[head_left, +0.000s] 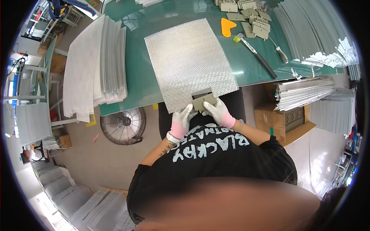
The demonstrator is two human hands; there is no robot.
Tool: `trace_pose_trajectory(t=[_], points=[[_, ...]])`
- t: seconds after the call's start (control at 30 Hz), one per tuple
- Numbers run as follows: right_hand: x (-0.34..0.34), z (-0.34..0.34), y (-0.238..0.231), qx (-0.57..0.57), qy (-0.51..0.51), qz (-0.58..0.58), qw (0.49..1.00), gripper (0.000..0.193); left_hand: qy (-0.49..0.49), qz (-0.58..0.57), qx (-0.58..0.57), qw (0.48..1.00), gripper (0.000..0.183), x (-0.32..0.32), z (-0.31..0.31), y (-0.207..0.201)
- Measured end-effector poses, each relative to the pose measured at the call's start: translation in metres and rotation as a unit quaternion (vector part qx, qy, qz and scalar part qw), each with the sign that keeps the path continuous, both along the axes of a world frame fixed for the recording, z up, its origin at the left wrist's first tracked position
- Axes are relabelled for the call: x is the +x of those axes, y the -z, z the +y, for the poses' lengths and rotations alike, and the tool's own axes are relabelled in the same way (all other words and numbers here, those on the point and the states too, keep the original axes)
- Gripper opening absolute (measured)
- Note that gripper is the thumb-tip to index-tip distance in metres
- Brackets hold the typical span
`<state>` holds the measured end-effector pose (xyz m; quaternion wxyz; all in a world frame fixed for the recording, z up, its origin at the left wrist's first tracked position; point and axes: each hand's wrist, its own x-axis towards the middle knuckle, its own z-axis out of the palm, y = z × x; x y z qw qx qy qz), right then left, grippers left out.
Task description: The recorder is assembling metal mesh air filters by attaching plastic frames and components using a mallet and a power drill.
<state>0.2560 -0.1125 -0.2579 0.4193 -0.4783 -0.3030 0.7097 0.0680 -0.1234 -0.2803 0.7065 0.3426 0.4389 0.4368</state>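
Observation:
A square sheet of silvery expanded metal mesh (189, 61) lies on the green table (138, 73), its near edge at the table's front. A small flat grey clip-like piece (203, 100) sits on that near edge. My left hand (184, 118), in a white glove with a pink cuff, grips the mesh edge just left of the piece. My right hand (219, 111), gloved the same way, holds the grey piece from its right side. Both hands are closed around the edge and the piece.
A thick stack of mesh and white sheets (94, 65) lies at the table's left. Grey clip pieces (250, 17), an orange scraper (227, 27) and a mallet (256, 54) lie at the back right. Metal strips (308, 34) fill the right. A floor fan (123, 125) stands below.

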Motion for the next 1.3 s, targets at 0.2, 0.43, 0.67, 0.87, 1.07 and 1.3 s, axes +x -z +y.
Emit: trace_pose_trajectory(t=[0.2,0.43,0.67,0.87,1.07,1.3], points=[[0.001,0.002,0.019,0.052,0.016,-0.141,0.989,0.031,0.039,-0.017,-0.11,0.993,0.03,0.015,0.01,-0.012],[0.008,0.006,0.008,-0.027,0.166,-0.067,0.984,0.03,0.036,-0.07,-0.08,0.994,0.03,0.008,0.009,0.008],[0.012,0.003,0.012,-0.009,0.13,-0.12,0.984,0.029,0.034,-0.162,-0.143,0.976,0.03,0.01,0.008,-0.001],[0.017,-0.001,0.02,0.069,-0.173,-0.035,0.982,0.038,0.617,0.321,0.127,0.708,0.058,-0.038,0.039,-0.06],[0.003,0.0,0.025,0.076,-0.092,-0.031,0.992,0.041,0.312,0.475,0.508,0.647,0.055,0.005,0.159,-0.105],[0.03,-0.026,0.039,0.155,0.268,-0.063,0.949,0.032,0.273,0.601,0.523,0.539,0.07,0.077,0.109,-0.076]])
